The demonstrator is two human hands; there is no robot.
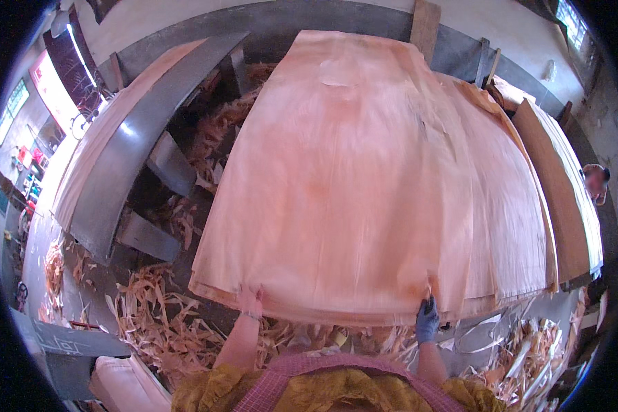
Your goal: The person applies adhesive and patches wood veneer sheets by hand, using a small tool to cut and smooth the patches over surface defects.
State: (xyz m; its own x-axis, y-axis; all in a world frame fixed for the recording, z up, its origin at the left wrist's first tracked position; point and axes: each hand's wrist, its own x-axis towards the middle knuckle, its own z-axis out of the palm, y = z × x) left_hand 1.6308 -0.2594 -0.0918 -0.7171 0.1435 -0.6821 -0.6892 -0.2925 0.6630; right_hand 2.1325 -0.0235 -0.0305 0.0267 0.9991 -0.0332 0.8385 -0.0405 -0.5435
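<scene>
A large, thin, pinkish wood veneer sheet [323,185] lies across a stack of similar sheets in front of me, its surface slightly rippled. At the near edge, left of the middle, my bare left hand [250,302] is closed on the sheet's rim, though its fingers blend with the wood colour. My right hand [428,320], in a dark blue-grey glove, pinches the same edge farther right, where the veneer creases upward. More overlapping veneer sheets [505,206] lie to the right of it.
Torn veneer strips [161,302] litter the floor at left, with another heap [529,357] at right. A long grey metal panel [127,144] and veneer stack stand left. Beyond the right-hand sheets is a brown board stack [553,185], with a person [595,182] behind it.
</scene>
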